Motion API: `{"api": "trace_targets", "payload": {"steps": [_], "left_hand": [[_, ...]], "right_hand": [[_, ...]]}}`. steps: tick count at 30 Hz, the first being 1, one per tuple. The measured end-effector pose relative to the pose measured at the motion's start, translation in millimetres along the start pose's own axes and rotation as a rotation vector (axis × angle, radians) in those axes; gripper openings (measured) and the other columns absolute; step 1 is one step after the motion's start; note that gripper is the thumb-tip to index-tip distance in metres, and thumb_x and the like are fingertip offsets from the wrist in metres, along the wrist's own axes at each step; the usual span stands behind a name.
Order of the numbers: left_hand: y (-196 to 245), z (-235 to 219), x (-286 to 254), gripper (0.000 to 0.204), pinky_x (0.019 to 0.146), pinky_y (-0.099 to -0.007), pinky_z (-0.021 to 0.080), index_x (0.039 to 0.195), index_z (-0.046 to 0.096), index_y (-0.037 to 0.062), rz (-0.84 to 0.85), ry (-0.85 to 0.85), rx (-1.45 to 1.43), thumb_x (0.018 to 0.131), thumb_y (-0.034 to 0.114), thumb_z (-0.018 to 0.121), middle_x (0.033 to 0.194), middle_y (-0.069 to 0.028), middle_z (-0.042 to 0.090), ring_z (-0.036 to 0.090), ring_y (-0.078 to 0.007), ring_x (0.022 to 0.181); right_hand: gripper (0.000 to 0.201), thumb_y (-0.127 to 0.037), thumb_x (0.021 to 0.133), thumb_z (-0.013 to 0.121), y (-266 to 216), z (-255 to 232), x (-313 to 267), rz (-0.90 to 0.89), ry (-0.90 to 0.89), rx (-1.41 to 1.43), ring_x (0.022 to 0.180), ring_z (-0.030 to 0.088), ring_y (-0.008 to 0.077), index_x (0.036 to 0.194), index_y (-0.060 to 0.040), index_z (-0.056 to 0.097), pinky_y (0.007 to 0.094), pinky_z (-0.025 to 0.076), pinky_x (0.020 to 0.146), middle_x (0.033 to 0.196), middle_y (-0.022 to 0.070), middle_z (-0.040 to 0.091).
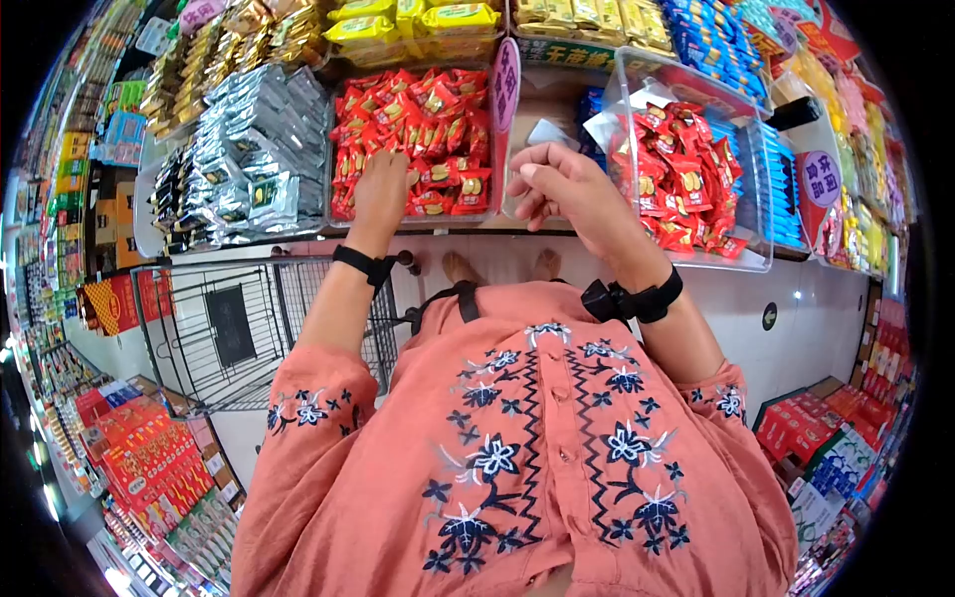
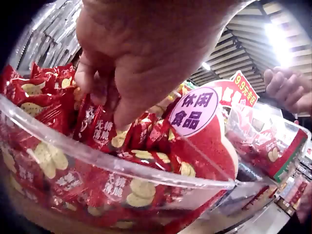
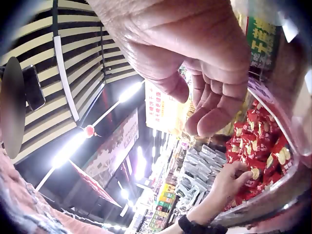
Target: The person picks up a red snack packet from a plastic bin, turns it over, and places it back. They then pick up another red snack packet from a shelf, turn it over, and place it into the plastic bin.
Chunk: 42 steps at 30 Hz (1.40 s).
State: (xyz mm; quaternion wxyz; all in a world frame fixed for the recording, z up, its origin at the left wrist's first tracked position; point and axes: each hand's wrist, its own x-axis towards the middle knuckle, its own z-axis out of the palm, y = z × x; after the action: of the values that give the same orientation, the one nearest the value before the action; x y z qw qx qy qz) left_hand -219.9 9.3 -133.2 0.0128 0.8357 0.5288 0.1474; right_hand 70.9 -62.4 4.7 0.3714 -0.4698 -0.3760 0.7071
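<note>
The left hand (image 1: 383,194) reaches down into a clear bin of red snack packets (image 1: 418,119). In the left wrist view, the thumb and fingers of that hand (image 2: 141,53) pinch a red packet (image 2: 100,124) among the others, behind the bin's clear rim (image 2: 112,163). Off to the right, the right hand (image 1: 582,199) hovers between this bin and a second clear bin of red packets (image 1: 686,179). Its fingers are loosely bent with nothing in them, as the right wrist view shows (image 3: 204,73).
Silver packets (image 1: 254,149) fill the bin on the left, and yellow packs (image 1: 413,25) lie behind. A purple-white sign (image 1: 506,85) stands upright between the bins. Below the shelf at left is a wire shopping cart (image 1: 234,328). Blue packets (image 1: 781,189) lie at the right.
</note>
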Motion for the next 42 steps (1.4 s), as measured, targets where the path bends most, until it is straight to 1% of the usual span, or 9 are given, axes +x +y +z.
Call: {"api": "trace_targets", "payload": {"steps": [6, 8, 13, 18, 21, 27, 34, 40, 42], "left_hand": [[-1.9, 8.5, 2.8, 0.033, 0.089, -0.0429, 0.049, 0.107, 0.060, 0.0013, 0.075, 0.046, 0.124, 0.085, 0.024, 0.071, 0.103, -0.0154, 0.060, 0.056, -0.0345, 0.105], [15.5, -9.5, 10.8, 0.034, 0.090, -0.0453, 0.048, 0.108, 0.061, 0.0012, -0.104, 0.041, -0.082, 0.082, 0.018, 0.074, 0.106, -0.0173, 0.060, 0.057, -0.0367, 0.102], [72.0, -51.6, 45.9, 0.024, 0.069, -0.0297, 0.049, 0.109, 0.063, 0.0011, -0.289, 0.095, -0.702, 0.096, 0.021, 0.067, 0.091, -0.0061, 0.062, 0.059, -0.0158, 0.082], [139.5, -86.0, 77.1, 0.023, 0.060, -0.0171, 0.041, 0.110, 0.063, 0.0053, -0.405, -0.021, -1.150, 0.100, 0.026, 0.061, 0.086, 0.0025, 0.061, 0.053, -0.0022, 0.073], [171.7, -89.6, 87.1, 0.026, 0.060, -0.0179, 0.042, 0.111, 0.063, 0.0049, -0.389, -0.055, -1.304, 0.100, 0.028, 0.061, 0.086, 0.0032, 0.060, 0.054, -0.0033, 0.072], [203.5, -84.8, 89.0, 0.028, 0.060, -0.0175, 0.042, 0.112, 0.062, 0.0044, -0.373, -0.126, -1.321, 0.101, 0.031, 0.060, 0.086, 0.0024, 0.061, 0.053, -0.0029, 0.072], [211.2, -80.0, 78.6, 0.026, 0.059, -0.0171, 0.042, 0.110, 0.062, 0.0046, -0.410, -0.177, -1.334, 0.101, 0.029, 0.060, 0.085, 0.0023, 0.060, 0.053, -0.0024, 0.071], [222.4, -86.0, 82.1, 0.025, 0.063, -0.0187, 0.042, 0.112, 0.064, 0.0062, -0.395, -0.233, -1.347, 0.102, 0.028, 0.057, 0.086, 0.0025, 0.062, 0.054, -0.0041, 0.073], [228.1, -85.7, 86.5, 0.026, 0.063, -0.0186, 0.043, 0.113, 0.064, 0.0054, -0.397, -0.274, -1.398, 0.102, 0.028, 0.057, 0.088, 0.0015, 0.063, 0.056, -0.0045, 0.074]], "right_hand": [[0.028, -0.025, 0.100, 0.057, -35.7, -29.4, -35.5, -0.114, -0.006, -0.076, 0.077, 0.066, 0.0120, 0.114, -0.0012, 0.057, 0.0256, 0.053, 0.066, 0.097, 0.0067, 0.066], [0.027, -0.023, 0.098, 0.059, -55.4, -53.8, -50.3, -0.209, 0.072, -0.123, 0.077, 0.066, 0.0118, 0.113, -0.0009, 0.059, 0.0244, 0.052, 0.067, 0.097, 0.0071, 0.066], [0.024, -0.020, 0.099, 0.058, -79.8, -134.2, -70.7, -0.310, 0.354, -0.336, 0.073, 0.065, 0.0072, 0.114, -0.0022, 0.059, 0.0203, 0.050, 0.062, 0.094, 0.0038, 0.068], [0.024, -0.022, 0.096, 0.061, -74.5, -176.3, -69.8, -0.136, 0.264, -0.704, 0.072, 0.063, 0.0075, 0.110, -0.0035, 0.065, 0.0235, 0.051, 0.061, 0.089, 0.0018, 0.066], [0.034, -0.023, 0.090, 0.066, -53.9, -189.6, -54.1, -0.075, 0.115, -0.905, 0.073, 0.065, 0.0163, 0.117, -0.0023, 0.062, 0.0322, 0.053, 0.065, 0.090, 0.0081, 0.067], [0.046, -0.025, 0.086, 0.071, -3.0, -212.1, -9.4, 0.001, -0.011, -1.170, 0.081, 0.066, 0.0230, 0.123, -0.0018, 0.058, 0.0365, 0.052, 0.067, 0.091, 0.0125, 0.067], [0.026, -0.020, 0.087, 0.069, -22.2, -196.4, -14.7, 0.179, -0.058, -0.987, 0.064, 0.066, 0.0185, 0.101, -0.0018, 0.057, 0.0339, 0.052, 0.052, 0.079, 0.0096, 0.063], [0.018, -0.018, 0.091, 0.062, -41.0, -199.4, -24.0, 0.248, -0.012, -0.817, 0.062, 0.068, 0.0170, 0.096, -0.0016, 0.055, 0.0294, 0.056, 0.052, 0.078, 0.0080, 0.064], [0.018, -0.018, 0.091, 0.061, -53.0, -204.5, -37.0, 0.141, 0.064, -0.656, 0.063, 0.069, 0.0170, 0.094, -0.0020, 0.054, 0.0295, 0.056, 0.053, 0.078, 0.0078, 0.065]]}}
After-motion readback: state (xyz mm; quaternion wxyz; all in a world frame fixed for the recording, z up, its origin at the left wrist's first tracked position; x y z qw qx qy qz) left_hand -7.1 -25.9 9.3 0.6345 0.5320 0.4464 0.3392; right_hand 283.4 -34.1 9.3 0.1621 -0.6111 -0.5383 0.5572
